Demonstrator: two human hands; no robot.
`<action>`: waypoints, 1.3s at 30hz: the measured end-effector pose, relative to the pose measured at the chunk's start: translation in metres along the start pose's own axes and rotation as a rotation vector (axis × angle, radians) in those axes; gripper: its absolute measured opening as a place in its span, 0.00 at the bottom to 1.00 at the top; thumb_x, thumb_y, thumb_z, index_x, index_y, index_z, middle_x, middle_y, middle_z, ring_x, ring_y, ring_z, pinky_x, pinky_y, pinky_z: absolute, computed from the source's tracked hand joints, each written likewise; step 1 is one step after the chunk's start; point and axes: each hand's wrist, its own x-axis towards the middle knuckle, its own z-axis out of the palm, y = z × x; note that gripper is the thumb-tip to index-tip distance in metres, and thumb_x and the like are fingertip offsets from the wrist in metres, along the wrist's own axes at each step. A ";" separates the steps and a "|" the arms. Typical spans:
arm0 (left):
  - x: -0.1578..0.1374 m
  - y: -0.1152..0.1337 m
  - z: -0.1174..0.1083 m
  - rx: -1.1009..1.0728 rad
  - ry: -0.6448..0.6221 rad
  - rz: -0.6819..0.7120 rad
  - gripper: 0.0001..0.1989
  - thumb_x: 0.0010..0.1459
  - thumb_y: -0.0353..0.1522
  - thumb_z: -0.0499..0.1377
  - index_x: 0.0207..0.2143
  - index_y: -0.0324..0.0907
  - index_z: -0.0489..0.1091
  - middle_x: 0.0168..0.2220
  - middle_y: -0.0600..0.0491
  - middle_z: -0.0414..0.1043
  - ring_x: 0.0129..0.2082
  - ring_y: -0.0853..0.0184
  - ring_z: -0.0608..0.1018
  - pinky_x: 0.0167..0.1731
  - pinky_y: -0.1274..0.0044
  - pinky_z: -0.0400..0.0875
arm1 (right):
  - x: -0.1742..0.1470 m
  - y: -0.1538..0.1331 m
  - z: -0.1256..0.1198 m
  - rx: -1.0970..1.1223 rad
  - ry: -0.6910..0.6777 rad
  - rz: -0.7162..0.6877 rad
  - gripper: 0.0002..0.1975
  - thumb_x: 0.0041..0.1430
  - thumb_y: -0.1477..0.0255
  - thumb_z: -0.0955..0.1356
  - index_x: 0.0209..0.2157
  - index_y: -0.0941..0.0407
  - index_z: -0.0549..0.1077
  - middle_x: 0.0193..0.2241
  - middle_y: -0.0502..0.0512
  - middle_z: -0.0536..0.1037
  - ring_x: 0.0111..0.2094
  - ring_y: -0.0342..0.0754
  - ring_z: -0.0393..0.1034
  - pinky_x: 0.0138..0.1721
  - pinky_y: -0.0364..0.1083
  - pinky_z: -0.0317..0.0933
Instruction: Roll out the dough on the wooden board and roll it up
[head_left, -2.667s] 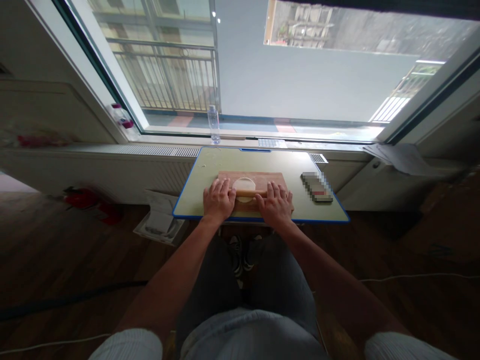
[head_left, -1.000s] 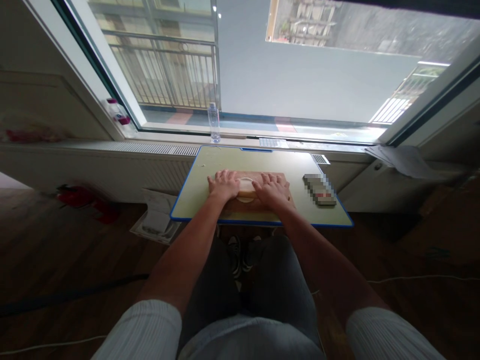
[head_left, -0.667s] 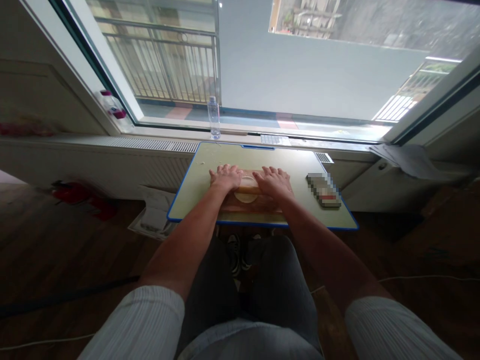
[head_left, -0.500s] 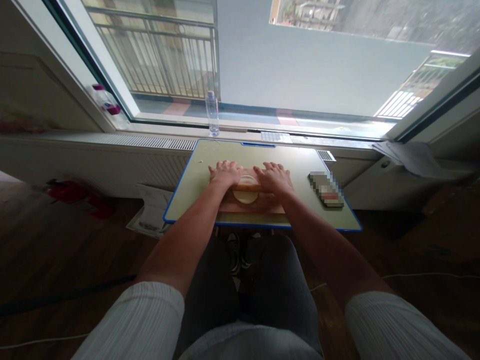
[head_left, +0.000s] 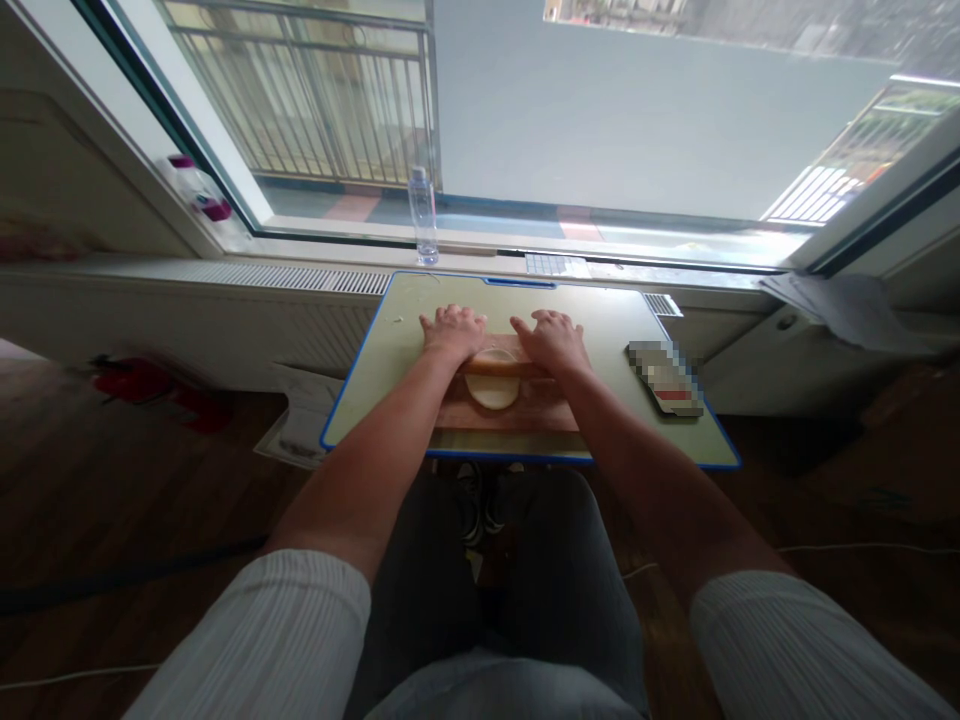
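A wooden rolling pin [head_left: 493,368] lies crosswise over a round, pale sheet of dough [head_left: 492,392]. Under the dough is a reddish-brown wooden board [head_left: 547,412]. My left hand [head_left: 454,332] presses on the left part of the pin, palm down, its fingers stretched forward and spread. On the right part rests my right hand [head_left: 553,340] in the same way, fingers apart and pointing away from me. Dough shows both beyond the pin and on its near side. The pin's ends are hidden under my hands.
The board lies on a small, pale table [head_left: 600,315] with a blue edge. A phone-shaped, pixelated object [head_left: 664,378] is on its right side. A clear bottle [head_left: 423,218] stands on the windowsill behind. A red fire extinguisher [head_left: 161,390] is on the floor at left.
Both hands have pushed the rolling pin slightly away from me, so more dough shows on its near side. The whole view has shifted a little.
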 end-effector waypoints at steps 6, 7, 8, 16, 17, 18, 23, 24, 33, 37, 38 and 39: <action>-0.006 -0.001 -0.001 0.007 -0.004 -0.002 0.29 0.72 0.45 0.44 0.63 0.44 0.75 0.68 0.38 0.71 0.67 0.48 0.71 0.66 0.51 0.66 | -0.002 0.001 0.001 -0.006 -0.022 0.012 0.31 0.76 0.49 0.60 0.60 0.59 0.77 0.63 0.70 0.77 0.65 0.67 0.67 0.67 0.67 0.55; -0.008 -0.001 -0.001 0.003 -0.007 -0.006 0.29 0.72 0.45 0.45 0.62 0.44 0.75 0.68 0.38 0.71 0.67 0.48 0.72 0.65 0.53 0.67 | -0.003 0.002 0.001 -0.006 -0.027 0.015 0.32 0.75 0.48 0.60 0.60 0.59 0.76 0.64 0.70 0.76 0.65 0.67 0.66 0.67 0.67 0.55; -0.010 -0.001 -0.001 0.001 -0.011 -0.009 0.28 0.72 0.45 0.45 0.62 0.45 0.75 0.68 0.38 0.71 0.66 0.49 0.72 0.65 0.54 0.68 | -0.004 0.002 0.001 -0.007 -0.030 0.018 0.32 0.75 0.48 0.60 0.61 0.59 0.76 0.64 0.70 0.76 0.66 0.67 0.66 0.67 0.68 0.55; -0.029 -0.001 -0.005 0.007 -0.034 0.005 0.30 0.73 0.47 0.42 0.63 0.46 0.74 0.69 0.39 0.70 0.69 0.47 0.69 0.67 0.50 0.63 | -0.016 0.000 -0.003 -0.032 -0.084 0.035 0.35 0.74 0.46 0.59 0.64 0.58 0.74 0.67 0.69 0.73 0.68 0.66 0.63 0.68 0.66 0.54; -0.031 -0.001 -0.005 0.005 -0.036 0.008 0.30 0.73 0.46 0.42 0.62 0.47 0.74 0.69 0.40 0.70 0.69 0.48 0.69 0.67 0.50 0.62 | -0.018 0.000 -0.004 -0.034 -0.083 0.033 0.35 0.74 0.46 0.59 0.64 0.58 0.74 0.67 0.69 0.73 0.67 0.66 0.63 0.68 0.66 0.54; -0.032 -0.001 -0.004 0.004 -0.039 0.012 0.30 0.73 0.46 0.41 0.62 0.48 0.74 0.69 0.40 0.70 0.69 0.48 0.69 0.68 0.49 0.61 | -0.020 -0.001 -0.004 -0.038 -0.080 0.029 0.35 0.74 0.46 0.59 0.64 0.58 0.75 0.67 0.69 0.74 0.67 0.66 0.64 0.67 0.66 0.55; -0.037 -0.002 -0.002 -0.018 -0.037 0.021 0.30 0.73 0.47 0.41 0.64 0.50 0.73 0.69 0.42 0.70 0.68 0.48 0.70 0.69 0.45 0.58 | -0.027 -0.001 -0.006 -0.072 -0.086 0.000 0.35 0.75 0.46 0.57 0.65 0.56 0.74 0.67 0.68 0.73 0.67 0.65 0.64 0.67 0.63 0.55; -0.038 -0.002 -0.002 -0.024 -0.034 0.019 0.30 0.73 0.47 0.41 0.64 0.50 0.73 0.70 0.42 0.70 0.68 0.48 0.70 0.69 0.45 0.58 | -0.029 -0.002 -0.006 -0.079 -0.091 -0.006 0.35 0.75 0.47 0.57 0.65 0.55 0.74 0.68 0.67 0.73 0.68 0.65 0.64 0.68 0.62 0.55; -0.050 -0.002 -0.002 -0.047 -0.050 0.000 0.33 0.72 0.49 0.41 0.73 0.55 0.64 0.77 0.49 0.59 0.75 0.49 0.61 0.74 0.46 0.51 | -0.045 -0.003 -0.011 -0.093 -0.122 0.000 0.39 0.74 0.44 0.56 0.72 0.55 0.67 0.71 0.67 0.69 0.71 0.65 0.59 0.70 0.62 0.52; -0.055 -0.003 -0.001 -0.044 -0.057 -0.006 0.34 0.71 0.49 0.41 0.74 0.54 0.63 0.78 0.49 0.57 0.76 0.49 0.60 0.74 0.46 0.49 | -0.052 -0.003 -0.012 -0.100 -0.138 0.006 0.41 0.74 0.45 0.56 0.76 0.56 0.61 0.74 0.67 0.64 0.73 0.67 0.55 0.71 0.65 0.50; -0.056 -0.003 -0.001 -0.043 -0.060 -0.008 0.34 0.71 0.49 0.41 0.75 0.55 0.62 0.79 0.50 0.56 0.77 0.49 0.59 0.74 0.46 0.49 | -0.053 -0.002 -0.011 -0.102 -0.141 0.008 0.42 0.74 0.44 0.56 0.77 0.56 0.60 0.75 0.67 0.62 0.73 0.68 0.55 0.71 0.65 0.50; -0.057 -0.003 -0.001 -0.041 -0.063 -0.009 0.34 0.71 0.49 0.41 0.75 0.56 0.62 0.79 0.51 0.56 0.77 0.49 0.59 0.74 0.47 0.49 | -0.054 -0.002 -0.010 -0.104 -0.144 0.010 0.42 0.74 0.44 0.56 0.77 0.56 0.59 0.75 0.67 0.61 0.73 0.68 0.54 0.71 0.66 0.49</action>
